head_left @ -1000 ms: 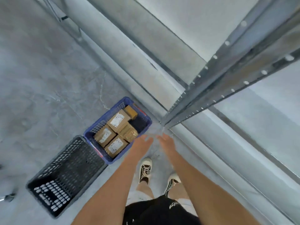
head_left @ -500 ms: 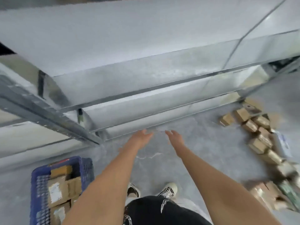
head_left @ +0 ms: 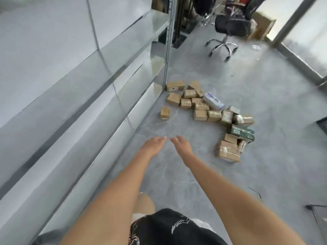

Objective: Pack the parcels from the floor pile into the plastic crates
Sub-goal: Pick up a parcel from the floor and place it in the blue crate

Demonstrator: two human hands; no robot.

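Two hands held out empty over bare grey floor (head_left: 274, 106): left hand (head_left: 153, 145) and right hand (head_left: 180, 145), fingers straight and relaxed, close together, not touching. Parcel pile (head_left: 208, 112): brown boxes in a loose arc ahead and right, far end against the metal shelving (head_left: 123, 71) upright; one stray box (head_left: 165, 112) apart. Office chair (head_left: 228, 29) beyond, well clear.

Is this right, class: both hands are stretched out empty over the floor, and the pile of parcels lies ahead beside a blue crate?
Not quite. The head view shows both the left hand and right hand empty over the floor, with the pile of parcels ahead, but no blue crate is beside it. The pile lies beside the metal shelving.
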